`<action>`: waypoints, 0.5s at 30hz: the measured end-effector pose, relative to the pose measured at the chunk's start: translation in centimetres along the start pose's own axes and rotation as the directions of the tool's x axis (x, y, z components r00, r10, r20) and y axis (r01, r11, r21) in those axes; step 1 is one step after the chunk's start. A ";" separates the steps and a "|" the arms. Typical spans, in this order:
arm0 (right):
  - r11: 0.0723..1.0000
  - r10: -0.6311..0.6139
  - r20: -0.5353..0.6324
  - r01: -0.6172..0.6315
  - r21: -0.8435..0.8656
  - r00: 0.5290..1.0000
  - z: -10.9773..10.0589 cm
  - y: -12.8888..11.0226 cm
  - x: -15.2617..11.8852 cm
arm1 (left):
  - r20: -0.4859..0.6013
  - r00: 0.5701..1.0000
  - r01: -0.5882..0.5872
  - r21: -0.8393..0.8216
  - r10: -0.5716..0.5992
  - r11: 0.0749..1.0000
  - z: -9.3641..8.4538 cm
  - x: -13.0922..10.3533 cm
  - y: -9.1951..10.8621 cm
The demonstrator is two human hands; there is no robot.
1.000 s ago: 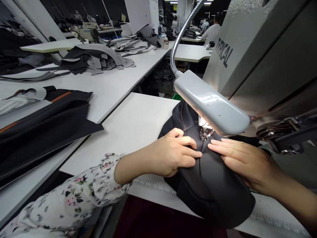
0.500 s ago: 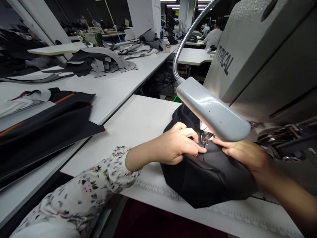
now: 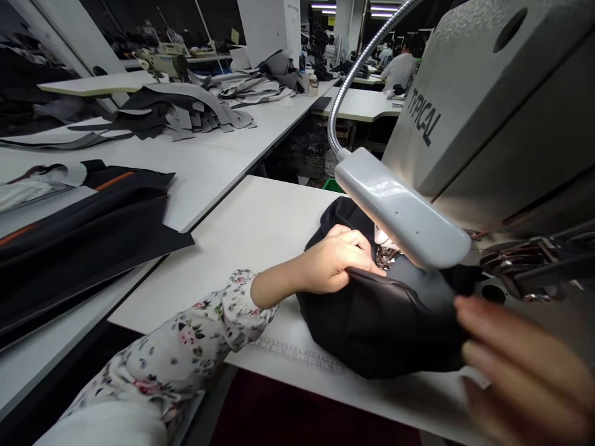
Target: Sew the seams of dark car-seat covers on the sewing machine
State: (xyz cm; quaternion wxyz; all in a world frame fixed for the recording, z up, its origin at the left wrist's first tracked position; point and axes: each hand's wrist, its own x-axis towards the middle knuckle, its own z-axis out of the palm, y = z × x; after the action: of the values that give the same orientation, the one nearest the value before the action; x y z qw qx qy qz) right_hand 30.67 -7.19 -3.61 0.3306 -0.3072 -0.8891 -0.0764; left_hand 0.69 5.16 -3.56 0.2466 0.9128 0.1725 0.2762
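Observation:
A dark, leather-like sewn piece point(image 3: 385, 328) lies bunched on the machine table, partly under the presser foot point(image 3: 387, 256) of a sewing machine point(image 3: 446, 124). My left hand point(image 3: 337, 259) is closed on a raised fold of this piece, its fingertips just left of the foot. Off the piece's right side, my right hand point(image 3: 525, 365) is smeared by motion, with its fingers apart and nothing visible in them. The lamp head hides the needle area in part.
A grey lamp point(image 3: 402, 207) on a bendy metal neck hangs low over the work. A ruler strip point(image 3: 302, 354) runs along the table's front. Black panels with orange strips point(image 3: 93, 229) lie on the left table, with grey cut pieces point(image 3: 186, 111) behind. A person point(image 3: 398, 69) sits far back.
My right hand has left the piece beside the presser foot and moved right and toward me. My left hand has curled in more on the fold, which now stands higher.

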 end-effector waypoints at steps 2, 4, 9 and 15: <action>0.983 -0.110 0.021 0.112 -0.144 0.994 0.6 -1.1 0.2 | -0.046 0.999 0.012 -0.003 -0.013 1.000 0.2 -0.2 0.1; 0.941 -0.134 -0.008 0.125 -0.315 0.991 1.8 -1.2 0.9 | -0.175 0.984 0.014 0.019 -0.010 1.000 0.8 -0.7 0.5; 0.952 -0.035 -0.113 -0.001 -0.306 0.993 3.3 -2.0 2.6 | -0.357 0.905 -0.145 0.257 0.233 0.955 3.2 -2.8 2.9; 0.959 0.134 0.105 -0.155 0.236 0.985 1.7 -7.1 3.5 | 0.054 0.961 -0.277 0.258 0.273 0.926 3.7 -5.6 6.2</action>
State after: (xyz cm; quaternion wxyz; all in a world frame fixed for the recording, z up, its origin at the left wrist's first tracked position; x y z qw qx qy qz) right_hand 23.50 -10.57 -2.22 0.3310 -0.3317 -0.8806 0.0711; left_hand -0.41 -3.80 -5.21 0.0837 0.9548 0.0759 0.2750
